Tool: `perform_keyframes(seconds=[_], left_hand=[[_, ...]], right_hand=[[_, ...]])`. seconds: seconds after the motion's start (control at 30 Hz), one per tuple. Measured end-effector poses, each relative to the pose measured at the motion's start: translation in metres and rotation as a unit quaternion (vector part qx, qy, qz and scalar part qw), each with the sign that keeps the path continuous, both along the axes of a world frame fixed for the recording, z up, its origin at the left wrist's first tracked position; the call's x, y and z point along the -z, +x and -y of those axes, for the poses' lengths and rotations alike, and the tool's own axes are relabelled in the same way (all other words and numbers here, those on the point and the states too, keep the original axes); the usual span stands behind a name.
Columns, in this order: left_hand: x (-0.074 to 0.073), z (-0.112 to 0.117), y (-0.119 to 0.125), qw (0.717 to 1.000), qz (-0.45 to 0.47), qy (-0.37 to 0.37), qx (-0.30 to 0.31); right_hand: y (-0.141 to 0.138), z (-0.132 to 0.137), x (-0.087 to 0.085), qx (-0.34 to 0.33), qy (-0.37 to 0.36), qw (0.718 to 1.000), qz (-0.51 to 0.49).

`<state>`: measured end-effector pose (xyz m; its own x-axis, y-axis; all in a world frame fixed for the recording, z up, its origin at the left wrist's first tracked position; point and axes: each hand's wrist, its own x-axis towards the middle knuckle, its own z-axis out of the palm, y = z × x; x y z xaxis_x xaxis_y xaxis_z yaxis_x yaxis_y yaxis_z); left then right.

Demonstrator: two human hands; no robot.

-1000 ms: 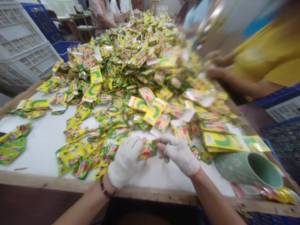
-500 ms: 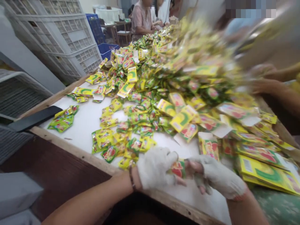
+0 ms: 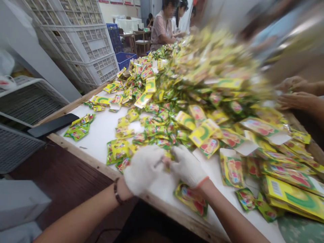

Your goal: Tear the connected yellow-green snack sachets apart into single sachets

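Observation:
My left hand point(image 3: 144, 168), in a white fingertip-less glove, is curled at the near side of a spread of small green and yellow candy sachets point(image 3: 117, 148). Close against it is my right hand point(image 3: 188, 167), gloved alike, its fingers bent inward toward the left ones. The fingertips meet over the sachets, and whatever they hold is hidden. Beneath my right wrist lies a yellow-green packet with red fruit print point(image 3: 193, 199). Two loose sachets point(image 3: 245, 199) rest farther right, beside an open-flapped yellow carton point(image 3: 231, 167).
A large heap of cartons and sachets point(image 3: 177, 87) covers the table's far side. Flat cartons point(image 3: 291, 192) are stacked at right. White crates point(image 3: 93, 44) stand at left, near a dark flat bar point(image 3: 54, 125). A co-worker's hands point(image 3: 296, 91) work at right; another person point(image 3: 162, 30) sits behind.
Both hands have moved left and closed in together over the sachets. The packet earlier between them is no longer seen there; a packet now lies under my right wrist. The view has shifted slightly.

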<state>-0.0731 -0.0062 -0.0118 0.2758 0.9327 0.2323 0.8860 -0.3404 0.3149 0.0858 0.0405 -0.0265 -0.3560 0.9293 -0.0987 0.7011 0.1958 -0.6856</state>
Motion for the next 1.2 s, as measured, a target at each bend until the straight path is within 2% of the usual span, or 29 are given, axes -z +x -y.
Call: perform_keyframes(seconds=[0.07, 0.13, 0.2, 0.27, 0.33, 0.4, 0.47, 0.53, 0.6, 0.73, 0.83, 0.9, 0.93, 0.97, 1.0, 1.1, 1.17, 1.2], left_hand=[[0.006, -0.007, -0.023, 0.992, -0.084, -0.048, -0.082], [0.012, -0.012, -0.035, 0.985, -0.113, -0.09, -0.098], [0.015, -0.013, -0.039, 0.985, -0.08, -0.124, -0.093], [0.014, -0.012, -0.038, 0.984, 0.0, -0.142, -0.109], [0.012, -0.011, -0.033, 0.971, 0.123, -0.145, -0.146], [0.01, -0.008, -0.027, 0.932, 0.28, -0.156, -0.167], [0.01, -0.005, -0.019, 0.879, 0.412, -0.189, -0.15], [0.012, -0.002, -0.008, 0.843, 0.475, -0.227, -0.11], [0.013, 0.001, 0.002, 0.824, 0.498, -0.255, -0.086], [0.013, 0.004, 0.02, 0.755, 0.568, -0.316, -0.086], [0.01, 0.0, 0.032, 0.723, 0.594, -0.345, -0.068], [0.008, -0.005, 0.039, 0.709, 0.612, -0.348, -0.05], [0.007, -0.009, 0.043, 0.712, 0.613, -0.341, -0.04], [0.005, -0.013, 0.047, 0.727, 0.602, -0.328, -0.03], [0.004, -0.019, 0.051, 0.754, 0.58, -0.307, -0.023], [-0.002, -0.044, 0.067, 0.879, 0.44, -0.179, -0.023], [-0.004, -0.068, 0.082, 0.955, 0.289, -0.066, -0.027], [-0.004, -0.08, 0.092, 0.979, 0.201, -0.015, -0.026]], right_hand=[[-0.007, 0.002, 0.005, -0.001, 0.036, 0.997, 0.065], [-0.006, 0.005, 0.007, 0.001, 0.03, 0.998, 0.055], [0.001, 0.006, 0.006, 0.018, -0.018, 1.0, -0.014], [0.012, 0.005, 0.003, 0.037, -0.103, 0.986, -0.126], [0.022, 0.005, -0.002, 0.041, -0.19, 0.951, -0.241], [0.03, 0.005, -0.007, 0.034, -0.253, 0.917, -0.307], [0.032, 0.006, -0.011, 0.021, -0.281, 0.905, -0.318], [0.031, 0.009, -0.014, -0.003, -0.276, 0.91, -0.311], [0.029, 0.01, -0.016, -0.014, -0.237, 0.931, -0.278], [0.03, 0.011, -0.02, 0.024, -0.141, 0.978, -0.15], [0.034, 0.009, -0.022, 0.078, -0.089, 0.986, -0.121], [0.038, 0.009, -0.021, 0.094, -0.061, 0.982, -0.15], [0.041, 0.009, -0.02, 0.087, -0.062, 0.978, -0.178], [0.044, 0.009, -0.02, 0.078, -0.074, 0.971, -0.213], [0.048, 0.008, -0.019, 0.076, -0.092, 0.961, -0.251], [0.068, 0.0, -0.018, 0.155, -0.096, 0.931, -0.318], [0.084, -0.008, -0.018, 0.229, -0.039, 0.919, -0.319], [0.093, -0.012, -0.017, 0.26, -0.007, 0.913, -0.316]])
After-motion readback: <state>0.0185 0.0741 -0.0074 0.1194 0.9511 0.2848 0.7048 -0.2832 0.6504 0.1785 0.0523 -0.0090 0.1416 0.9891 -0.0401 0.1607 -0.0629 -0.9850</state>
